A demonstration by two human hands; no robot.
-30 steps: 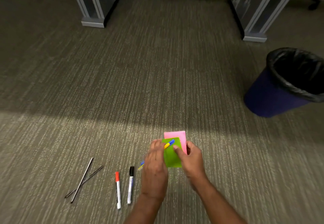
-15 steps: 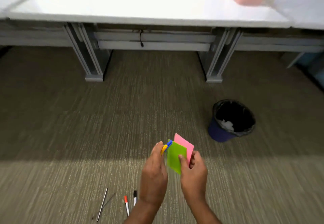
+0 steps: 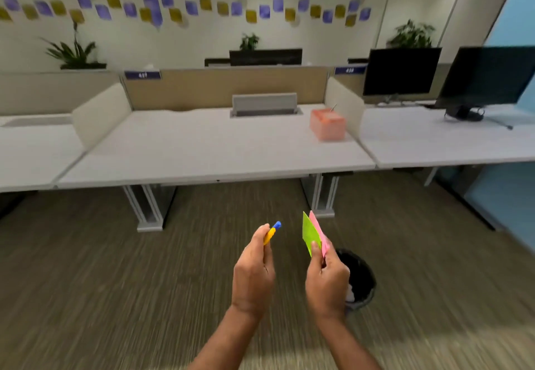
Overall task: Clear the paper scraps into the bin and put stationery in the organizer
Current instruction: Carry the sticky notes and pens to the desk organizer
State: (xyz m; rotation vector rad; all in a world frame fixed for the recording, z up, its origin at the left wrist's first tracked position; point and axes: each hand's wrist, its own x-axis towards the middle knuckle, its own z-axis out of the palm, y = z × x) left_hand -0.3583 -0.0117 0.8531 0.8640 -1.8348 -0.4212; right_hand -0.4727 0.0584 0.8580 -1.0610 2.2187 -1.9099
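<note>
The room is evenly and brightly lit from overhead, with no glare on the white table [image 3: 202,149]. Everything I see is smeared by motion blur — the carpet [image 3: 115,297] streaks toward the lower corners, and the coloured notes on the wall [image 3: 185,7] are soft. My hands stay fairly sharp. Straight edges bow near the frame's borders — wide-angle distortion. Dim shadow lies under the table.

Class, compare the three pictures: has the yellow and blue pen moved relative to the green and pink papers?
Yes. The pen, held in the left hand, lay across the green paper earlier; now it is apart, to the left of the papers held in the right hand.
</note>
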